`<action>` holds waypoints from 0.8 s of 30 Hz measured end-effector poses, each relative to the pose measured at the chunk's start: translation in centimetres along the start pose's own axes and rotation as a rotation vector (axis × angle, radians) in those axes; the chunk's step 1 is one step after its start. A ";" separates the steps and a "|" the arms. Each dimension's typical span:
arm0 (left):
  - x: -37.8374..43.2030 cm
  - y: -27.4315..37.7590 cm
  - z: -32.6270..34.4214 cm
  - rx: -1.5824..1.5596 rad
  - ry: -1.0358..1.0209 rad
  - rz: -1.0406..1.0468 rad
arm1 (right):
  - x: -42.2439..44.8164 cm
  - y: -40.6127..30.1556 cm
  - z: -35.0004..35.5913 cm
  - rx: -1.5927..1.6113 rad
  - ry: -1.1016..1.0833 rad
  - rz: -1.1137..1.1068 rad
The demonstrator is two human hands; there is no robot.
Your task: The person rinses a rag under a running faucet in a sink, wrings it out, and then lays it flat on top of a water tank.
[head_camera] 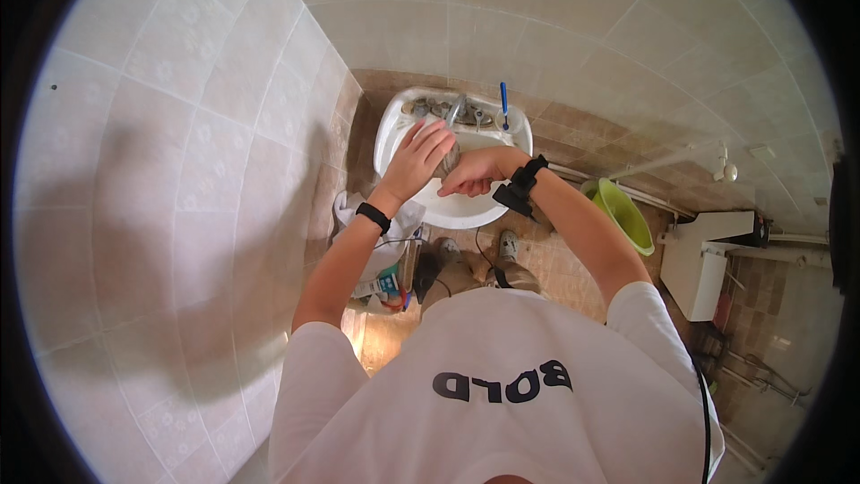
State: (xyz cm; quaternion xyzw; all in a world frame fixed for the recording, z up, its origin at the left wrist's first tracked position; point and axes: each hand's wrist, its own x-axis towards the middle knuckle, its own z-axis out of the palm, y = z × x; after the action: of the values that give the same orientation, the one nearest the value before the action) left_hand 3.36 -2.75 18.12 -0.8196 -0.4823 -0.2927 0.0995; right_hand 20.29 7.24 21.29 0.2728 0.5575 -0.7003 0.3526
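Observation:
Over the white washbasin (463, 218), my left hand (420, 158) lies with its fingers stretched across a greyish-brown object (449, 160). The object looks rounded, but its exact kind cannot be told, as my hands cover much of it. From the other side comes my right hand (478, 171), bent at the wrist with curled fingers, right beside the object. Whether it grips the object is hidden. Behind my hands, a metal faucet (456, 109) rises from the basin's back ledge. A blue-handled toothbrush or razor (504, 104) stands in a small cup (513, 119) at the right.
On the left is a tiled wall (222, 168), close to my left arm. Below the basin's left side, a whitish cloth (396, 222) hangs near bottles and tubes (379, 284). To the right are a green plastic basin (621, 215), pipes (631, 191) and a white cabinet-like box (705, 269).

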 end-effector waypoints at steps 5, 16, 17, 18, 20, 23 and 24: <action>0.6 -0.5 1.6 -0.135 -0.160 -0.061 | 0.5 0.0 -0.1 -0.249 0.324 0.041; 1.8 -1.8 3.1 -1.152 -0.724 -1.127 | 1.6 1.7 -0.8 -1.151 1.058 -0.482; 1.7 -1.9 3.2 -1.149 -0.720 -1.129 | 1.8 1.9 -0.7 -1.154 1.058 -0.487; 2.0 -1.8 3.0 -1.162 -0.746 -1.164 | 2.2 2.0 -0.7 -1.105 1.068 -0.482; 1.8 -3.2 3.2 -1.141 -0.853 -1.165 | 2.9 1.9 -0.8 -1.060 1.078 -0.486; 0.8 -2.7 3.6 -0.917 -0.563 -1.029 | 4.6 2.5 -1.3 -0.970 1.177 -0.424; 0.4 -2.4 3.7 -0.638 -0.558 -0.950 | 5.7 3.8 -2.2 -0.870 1.231 -0.433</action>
State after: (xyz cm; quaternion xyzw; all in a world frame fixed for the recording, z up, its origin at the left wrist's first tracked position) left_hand 2.91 0.40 15.04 -0.5511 -0.6900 -0.2096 -0.4199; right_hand 19.86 7.80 14.17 0.3348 0.9176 -0.1950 -0.0890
